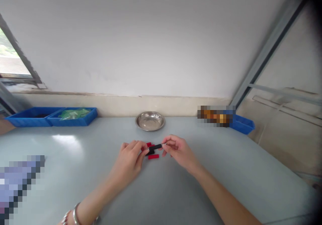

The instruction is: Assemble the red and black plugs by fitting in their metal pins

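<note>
Over the middle of the table, both hands pinch a slim black tube (155,147) with shiny metal tips. My left hand (130,154) grips its left end between thumb and fingers. At the other end, the thumb and fingertips of my right hand (177,149) close on the silver tip. Beneath and around the tube lie several short red pieces, one red piece (153,157) in front in full sight and others partly covered by my fingers. A black piece (151,153) lies among them; its exact kind is too small to tell.
Behind the hands, near the wall, stands a round steel dish (150,121). Blue trays (72,121) sit at the back left, one with green plastic packets. Another blue bin (242,124) is at the back right beside a blurred-out item. A pixelated object (17,181) lies at left.
</note>
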Action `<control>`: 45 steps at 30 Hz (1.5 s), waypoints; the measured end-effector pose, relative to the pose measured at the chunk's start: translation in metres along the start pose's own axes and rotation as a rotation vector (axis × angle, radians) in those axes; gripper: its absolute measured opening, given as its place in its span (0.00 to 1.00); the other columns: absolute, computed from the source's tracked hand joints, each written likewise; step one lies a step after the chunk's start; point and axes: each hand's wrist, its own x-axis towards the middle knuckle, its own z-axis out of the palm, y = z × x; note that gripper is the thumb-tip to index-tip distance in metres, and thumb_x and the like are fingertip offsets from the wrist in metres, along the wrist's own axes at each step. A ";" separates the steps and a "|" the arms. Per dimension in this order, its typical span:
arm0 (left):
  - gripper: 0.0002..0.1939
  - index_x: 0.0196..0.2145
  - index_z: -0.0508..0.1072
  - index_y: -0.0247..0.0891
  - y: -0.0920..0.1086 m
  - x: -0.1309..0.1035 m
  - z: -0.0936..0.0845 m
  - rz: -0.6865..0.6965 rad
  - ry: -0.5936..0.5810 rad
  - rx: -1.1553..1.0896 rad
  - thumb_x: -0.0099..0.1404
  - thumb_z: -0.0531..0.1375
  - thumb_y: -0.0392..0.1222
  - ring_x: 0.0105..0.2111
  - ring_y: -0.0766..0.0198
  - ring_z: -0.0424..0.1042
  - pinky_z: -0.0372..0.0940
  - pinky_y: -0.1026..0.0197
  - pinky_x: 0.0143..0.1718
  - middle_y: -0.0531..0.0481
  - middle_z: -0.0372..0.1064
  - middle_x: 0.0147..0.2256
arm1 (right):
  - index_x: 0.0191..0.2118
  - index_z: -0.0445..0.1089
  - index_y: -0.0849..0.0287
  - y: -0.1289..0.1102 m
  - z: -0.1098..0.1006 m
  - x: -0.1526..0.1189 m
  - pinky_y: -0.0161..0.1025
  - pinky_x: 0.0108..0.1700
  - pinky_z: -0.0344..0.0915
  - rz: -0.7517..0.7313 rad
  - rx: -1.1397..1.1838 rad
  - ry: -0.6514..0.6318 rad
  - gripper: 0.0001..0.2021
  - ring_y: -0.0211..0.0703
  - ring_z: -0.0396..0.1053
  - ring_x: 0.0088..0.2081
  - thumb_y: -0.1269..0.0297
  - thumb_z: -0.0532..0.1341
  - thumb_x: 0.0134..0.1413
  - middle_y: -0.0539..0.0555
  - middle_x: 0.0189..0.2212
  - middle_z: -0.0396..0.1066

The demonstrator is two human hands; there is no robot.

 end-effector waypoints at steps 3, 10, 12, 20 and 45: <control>0.11 0.31 0.65 0.38 -0.001 -0.001 0.001 -0.007 -0.010 -0.008 0.65 0.46 0.42 0.29 0.63 0.66 0.54 0.59 0.33 0.50 0.69 0.29 | 0.32 0.60 0.58 -0.001 0.000 0.000 0.34 0.29 0.61 -0.025 -0.014 0.007 0.05 0.37 0.68 0.26 0.63 0.56 0.50 0.49 0.25 0.68; 0.10 0.31 0.65 0.38 -0.002 -0.001 0.002 -0.004 -0.013 0.006 0.65 0.46 0.41 0.29 0.62 0.66 0.53 0.58 0.33 0.51 0.68 0.29 | 0.33 0.61 0.59 -0.001 0.001 0.000 0.34 0.30 0.62 -0.014 -0.026 -0.001 0.05 0.36 0.68 0.26 0.64 0.55 0.50 0.50 0.28 0.70; 0.10 0.31 0.65 0.38 -0.002 -0.001 0.002 0.001 -0.010 0.013 0.65 0.46 0.41 0.29 0.62 0.66 0.53 0.58 0.33 0.51 0.68 0.30 | 0.33 0.62 0.59 0.000 0.000 0.001 0.35 0.31 0.62 -0.001 -0.024 -0.009 0.05 0.36 0.68 0.26 0.64 0.55 0.49 0.51 0.28 0.70; 0.10 0.31 0.65 0.38 0.000 -0.001 0.001 0.003 -0.015 0.006 0.65 0.46 0.41 0.30 0.62 0.66 0.52 0.59 0.33 0.50 0.69 0.31 | 0.32 0.64 0.59 0.003 0.000 0.002 0.35 0.31 0.62 0.032 -0.008 0.004 0.05 0.37 0.68 0.26 0.65 0.58 0.47 0.50 0.24 0.70; 0.14 0.34 0.65 0.39 0.008 0.001 -0.006 -0.068 -0.081 -0.121 0.66 0.44 0.46 0.29 0.63 0.65 0.56 0.58 0.35 0.51 0.68 0.32 | 0.31 0.63 0.58 -0.002 0.002 -0.001 0.35 0.28 0.63 -0.017 -0.060 0.101 0.04 0.38 0.69 0.25 0.65 0.57 0.46 0.51 0.25 0.72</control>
